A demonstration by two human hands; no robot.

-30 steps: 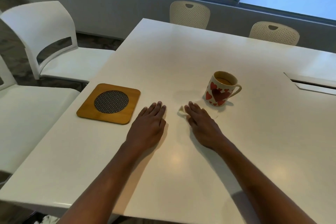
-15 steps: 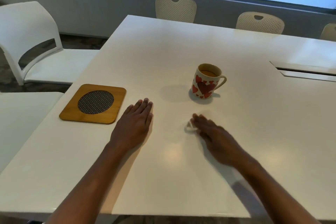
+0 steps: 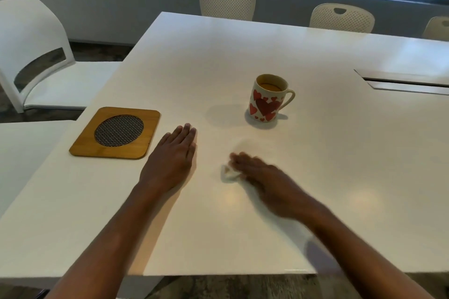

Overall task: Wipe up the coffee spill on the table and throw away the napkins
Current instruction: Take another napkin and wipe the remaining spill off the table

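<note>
My right hand (image 3: pixel 261 177) lies flat on the white table (image 3: pixel 315 177), blurred by motion, pressing a small white napkin (image 3: pixel 228 173) whose crumpled edge sticks out at the fingertips. My left hand (image 3: pixel 173 158) rests palm down on the table to the left, fingers together, holding nothing. A cream mug with red hearts (image 3: pixel 267 99), with coffee inside, stands upright beyond my right hand. No brown spill shows on the table.
A wooden trivet with a round mesh centre (image 3: pixel 116 132) lies left of my left hand. A cable hatch (image 3: pixel 401 81) is set into the table at right. White chairs (image 3: pixel 36 56) stand at the left, perforated chairs (image 3: pixel 227 1) along the far side.
My right hand has slid the napkin back from the mug's base toward me. The left hand stayed flat in place.
</note>
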